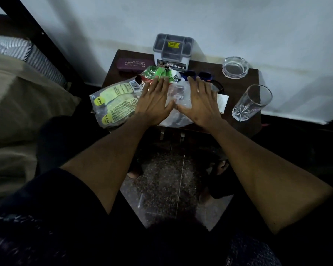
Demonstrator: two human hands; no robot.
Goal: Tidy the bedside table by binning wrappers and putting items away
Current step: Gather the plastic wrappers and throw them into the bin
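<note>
Left hand [155,101] and right hand [197,103], fingers straight, lie flat on a clear plastic wrapper [176,104] on the counter [244,112]; a green-labelled packet [113,103] lies at the left, a green wrapper [158,72] beyond the fingertips, an empty organiser box [172,51] against the wall, a tumbler [252,102] and glass ashtray [235,67] at the right

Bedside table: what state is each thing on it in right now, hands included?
Tall glass: upright, empty.
Ashtray: empty.
Organiser box: upright, open-topped.
Glasses case: closed, lying flat.
Green wrapper: crumpled.
Clear bag: flat under both hands.
Left hand: open, fingers spread.
Right hand: open, fingers spread.
</note>
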